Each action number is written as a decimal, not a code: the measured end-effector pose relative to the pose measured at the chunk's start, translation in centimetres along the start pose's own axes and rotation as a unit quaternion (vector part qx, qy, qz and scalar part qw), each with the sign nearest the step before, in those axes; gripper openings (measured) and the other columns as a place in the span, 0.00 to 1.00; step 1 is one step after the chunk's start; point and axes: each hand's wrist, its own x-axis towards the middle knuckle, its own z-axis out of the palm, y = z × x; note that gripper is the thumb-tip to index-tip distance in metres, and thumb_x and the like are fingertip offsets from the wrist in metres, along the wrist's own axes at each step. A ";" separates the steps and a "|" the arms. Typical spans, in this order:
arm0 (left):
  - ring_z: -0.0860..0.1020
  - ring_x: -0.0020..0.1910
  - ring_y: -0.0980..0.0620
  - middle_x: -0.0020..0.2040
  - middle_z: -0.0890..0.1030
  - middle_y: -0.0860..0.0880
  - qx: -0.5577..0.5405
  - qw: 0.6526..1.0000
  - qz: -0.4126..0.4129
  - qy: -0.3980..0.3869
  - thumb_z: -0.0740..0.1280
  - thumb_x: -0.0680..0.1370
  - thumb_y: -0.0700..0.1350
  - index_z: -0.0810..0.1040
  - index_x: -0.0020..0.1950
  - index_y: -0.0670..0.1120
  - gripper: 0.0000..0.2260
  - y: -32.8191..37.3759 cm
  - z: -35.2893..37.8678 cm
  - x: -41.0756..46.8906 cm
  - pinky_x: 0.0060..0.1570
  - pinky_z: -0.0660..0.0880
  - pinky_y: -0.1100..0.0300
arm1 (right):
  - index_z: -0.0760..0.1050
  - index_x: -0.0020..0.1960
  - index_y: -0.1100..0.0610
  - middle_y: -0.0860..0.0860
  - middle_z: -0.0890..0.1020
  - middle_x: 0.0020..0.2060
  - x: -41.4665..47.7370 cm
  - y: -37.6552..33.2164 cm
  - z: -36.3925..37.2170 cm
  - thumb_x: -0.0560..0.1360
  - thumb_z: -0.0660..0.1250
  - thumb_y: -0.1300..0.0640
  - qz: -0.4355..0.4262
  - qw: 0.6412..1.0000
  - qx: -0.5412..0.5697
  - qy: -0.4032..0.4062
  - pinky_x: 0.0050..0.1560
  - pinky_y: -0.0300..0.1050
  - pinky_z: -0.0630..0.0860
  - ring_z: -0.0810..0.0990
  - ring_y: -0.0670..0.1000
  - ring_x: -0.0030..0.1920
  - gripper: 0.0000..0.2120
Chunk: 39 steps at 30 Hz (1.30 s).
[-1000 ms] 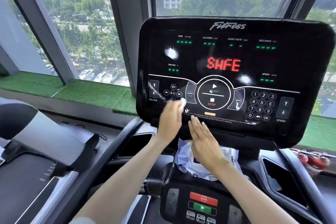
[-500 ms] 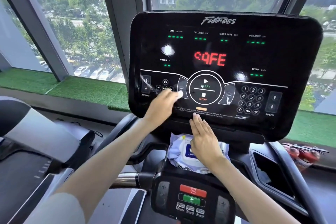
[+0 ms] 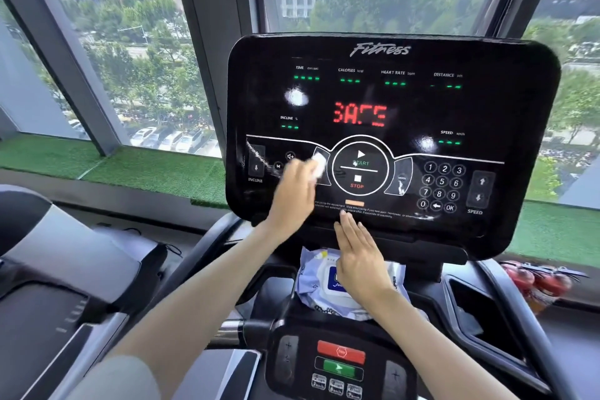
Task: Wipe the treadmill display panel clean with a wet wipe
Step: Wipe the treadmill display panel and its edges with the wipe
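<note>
Pressing the wipe (image 3: 318,163) in your left hand (image 3: 293,190) on the panel (image 3: 516,127), lower left, you apparently have unwiped glass rightward; your right hand (image 3: 358,261) rests flat, fingers released.

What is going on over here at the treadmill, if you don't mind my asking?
A person is cleaning the treadmill display panel. The left hand presses a white wet wipe against the lower left of the panel, just left of the START/STOP circle. The right hand is flat and open, its fingertips at the panel's bottom edge, above the wipes pack. Streaks show near the incline buttons; the keypad side looks untouched.
</note>
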 end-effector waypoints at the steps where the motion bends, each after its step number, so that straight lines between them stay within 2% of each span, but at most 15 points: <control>1: 0.72 0.46 0.52 0.50 0.72 0.46 0.019 0.993 0.098 -0.065 0.60 0.77 0.33 0.71 0.62 0.41 0.14 -0.3 0.3 -1.0 0.46 0.75 0.58 | 0.72 0.62 0.70 0.65 0.72 0.65 0.0 0.0 0.0 0.61 0.72 0.64 -0.001 1.000 -0.001 -0.001 0.63 0.58 0.71 0.72 0.60 0.65 0.30; 3: 0.72 0.46 0.52 0.50 0.73 0.46 0.029 0.986 0.146 -0.079 0.60 0.76 0.31 0.71 0.64 0.43 0.17 -1.6 -0.3 -0.3 0.47 0.75 0.61 | 0.72 0.63 0.70 0.65 0.72 0.65 0.0 0.0 -0.1 0.61 0.72 0.64 0.001 1.000 -0.001 -0.005 0.63 0.57 0.70 0.72 0.60 0.66 0.31; 5: 0.73 0.47 0.50 0.50 0.73 0.44 -0.009 0.999 -0.004 0.046 0.59 0.76 0.30 0.72 0.64 0.41 0.17 -2.2 -1.2 1.7 0.49 0.74 0.59 | 0.72 0.63 0.69 0.65 0.71 0.66 0.0 -0.2 0.0 0.61 0.72 0.63 0.005 1.000 0.000 -0.009 0.64 0.56 0.70 0.71 0.59 0.66 0.31; 7: 0.73 0.50 0.47 0.53 0.73 0.42 -0.051 0.972 -0.168 0.156 0.59 0.76 0.30 0.72 0.64 0.39 0.17 -1.8 -1.5 3.1 0.51 0.74 0.57 | 0.71 0.64 0.69 0.65 0.71 0.66 0.0 -0.3 0.2 0.61 0.72 0.63 0.008 1.000 -0.007 -0.009 0.69 0.54 0.65 0.71 0.59 0.67 0.32; 8: 0.73 0.50 0.47 0.52 0.73 0.42 -0.043 0.972 -0.169 0.157 0.60 0.75 0.30 0.72 0.64 0.40 0.18 -1.1 -1.1 3.2 0.51 0.73 0.58 | 0.71 0.64 0.69 0.65 0.70 0.66 0.0 -0.3 0.2 0.61 0.72 0.63 0.009 1.000 -0.007 -0.007 0.70 0.53 0.61 0.70 0.59 0.67 0.32; 10: 0.71 0.48 0.50 0.49 0.74 0.44 0.001 0.999 -0.015 0.051 0.60 0.74 0.29 0.70 0.65 0.45 0.21 0.6 0.2 1.7 0.47 0.73 0.59 | 0.71 0.64 0.70 0.65 0.71 0.66 0.0 -0.2 0.2 0.61 0.72 0.63 0.011 1.000 -0.008 -0.005 0.69 0.53 0.57 0.71 0.59 0.67 0.32; 13: 0.71 0.46 0.51 0.47 0.73 0.48 0.035 0.969 0.216 -0.116 0.61 0.73 0.30 0.68 0.65 0.49 0.24 0.2 0.5 0.1 0.40 0.78 0.55 | 0.72 0.63 0.69 0.65 0.71 0.66 -0.1 0.0 0.2 0.61 0.73 0.63 0.006 1.000 -0.012 -0.004 0.69 0.53 0.59 0.71 0.59 0.67 0.32; 14: 0.72 0.46 0.51 0.47 0.73 0.48 0.034 0.970 0.220 -0.102 0.61 0.73 0.30 0.70 0.65 0.49 0.24 -0.5 0.1 1.0 0.40 0.78 0.54 | 0.71 0.64 0.69 0.64 0.70 0.66 -0.1 0.0 0.2 0.61 0.73 0.63 0.004 1.000 -0.009 -0.004 0.69 0.53 0.58 0.70 0.59 0.67 0.32; 19: 0.71 0.43 0.53 0.44 0.71 0.50 -0.038 0.989 -0.039 0.136 0.63 0.75 0.30 0.75 0.66 0.46 0.21 -1.0 -1.3 4.7 0.43 0.74 0.65 | 0.71 0.64 0.69 0.64 0.70 0.67 -0.1 -0.1 0.1 0.61 0.74 0.61 0.003 1.000 -0.011 -0.023 0.69 0.53 0.61 0.70 0.59 0.67 0.34; 24: 0.70 0.45 0.53 0.47 0.74 0.47 0.072 0.960 0.252 -0.101 0.64 0.71 0.28 0.75 0.64 0.47 0.25 0.3 0.4 1.8 0.28 0.77 0.54 | 0.64 0.69 0.69 0.64 0.64 0.71 -0.5 0.6 -0.4 0.64 0.68 0.66 0.000 1.000 -0.009 -0.009 0.69 0.53 0.53 0.62 0.58 0.72 0.34; 30: 0.68 0.41 0.55 0.43 0.69 0.50 -0.039 0.990 -0.039 0.133 0.63 0.76 0.32 0.74 0.67 0.47 0.21 -0.3 -0.9 4.9 0.43 0.71 0.69 | 0.59 0.72 0.68 0.62 0.61 0.73 -1.3 2.5 -1.4 0.68 0.65 0.65 0.062 0.998 -0.010 -0.003 0.70 0.54 0.54 0.60 0.58 0.73 0.34; 32: 0.71 0.43 0.51 0.44 0.72 0.48 0.015 0.997 0.067 0.045 0.63 0.73 0.30 0.76 0.64 0.46 0.22 0.8 0.7 3.2 0.39 0.76 0.59 | 0.63 0.70 0.69 0.63 0.62 0.72 -1.4 2.8 -1.3 0.67 0.67 0.64 0.067 0.998 -0.014 -0.012 0.69 0.55 0.55 0.62 0.58 0.72 0.33; 35: 0.70 0.47 0.51 0.47 0.74 0.47 0.094 0.929 0.315 -0.168 0.65 0.68 0.29 0.77 0.60 0.46 0.23 0.5 1.6 -0.2 0.29 0.77 0.54 | 0.65 0.69 0.69 0.64 0.63 0.71 -1.9 2.9 -1.1 0.68 0.67 0.63 0.053 0.998 -0.029 -0.017 0.68 0.56 0.55 0.63 0.59 0.71 0.31; 37: 0.71 0.46 0.51 0.46 0.74 0.47 0.083 0.937 0.298 -0.161 0.64 0.69 0.28 0.76 0.61 0.47 0.24 -0.9 0.6 0.6 0.30 0.77 0.55 | 0.63 0.70 0.69 0.64 0.62 0.72 -2.2 3.0 -1.0 0.67 0.67 0.63 0.046 0.998 -0.034 -0.021 0.70 0.54 0.57 0.62 0.59 0.72 0.33; 39: 0.71 0.41 0.52 0.43 0.71 0.49 0.027 0.987 0.152 -0.037 0.64 0.73 0.29 0.77 0.63 0.48 0.22 -1.7 -0.7 2.1 0.35 0.76 0.59 | 0.63 0.70 0.69 0.64 0.62 0.72 -2.2 3.0 -0.9 0.67 0.67 0.64 0.046 0.998 -0.033 -0.022 0.71 0.55 0.61 0.61 0.59 0.72 0.33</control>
